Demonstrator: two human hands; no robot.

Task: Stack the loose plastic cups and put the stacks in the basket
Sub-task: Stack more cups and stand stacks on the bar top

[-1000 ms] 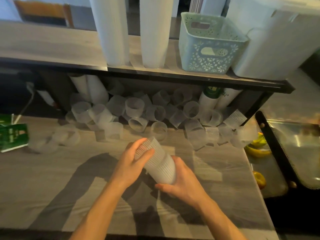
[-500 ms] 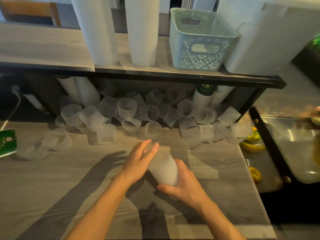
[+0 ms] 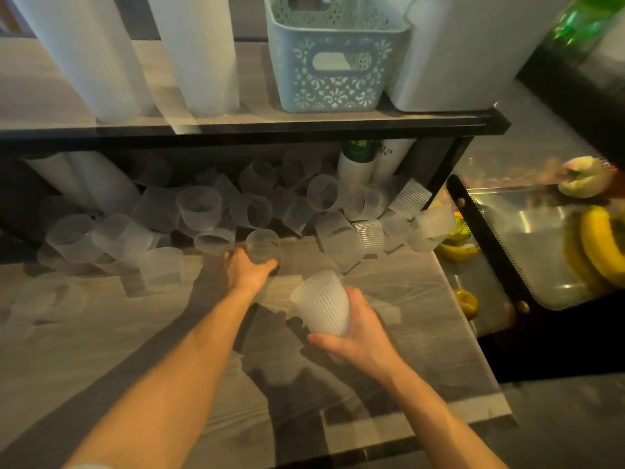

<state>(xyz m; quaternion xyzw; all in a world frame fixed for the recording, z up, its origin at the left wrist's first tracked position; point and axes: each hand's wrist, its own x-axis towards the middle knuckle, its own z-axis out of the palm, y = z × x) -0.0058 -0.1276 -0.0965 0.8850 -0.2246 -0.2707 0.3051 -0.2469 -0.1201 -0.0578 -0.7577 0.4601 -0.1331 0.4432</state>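
I am holding a short stack (image 3: 323, 304) of ribbed cups in my right hand (image 3: 351, 336), fingers wrapped round it above the desk (image 3: 101, 333). My left hand (image 3: 248, 270) is gripping a loose cup (image 3: 263, 247) at the pile's (image 3: 209, 214) edge. The basket (image 3: 333, 59) is sitting on the shelf (image 3: 236, 125), seemingly with no stack inside; most cups remain loose, so I judge it early.
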